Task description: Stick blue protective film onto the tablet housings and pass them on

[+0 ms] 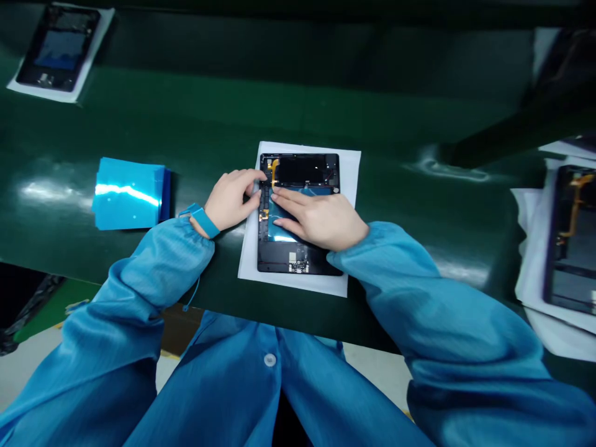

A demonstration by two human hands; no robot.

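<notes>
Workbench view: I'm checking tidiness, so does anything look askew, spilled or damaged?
Slightly askew: the blue stack at left has edges that don't line up, and the white sheet sits crooked under the open tablet. No spill or damage stands out.

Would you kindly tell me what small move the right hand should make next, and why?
Perhaps gently smooth the blue film with the right hand, which lies over it: glints may hint at unevenness, and the left hand is at the left edge of the opened tablet.

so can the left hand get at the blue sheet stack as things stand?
Likely yes: the blue sheet stack lies uncovered to the left of the left hand, which is at the left edge of the open tablet.
</notes>
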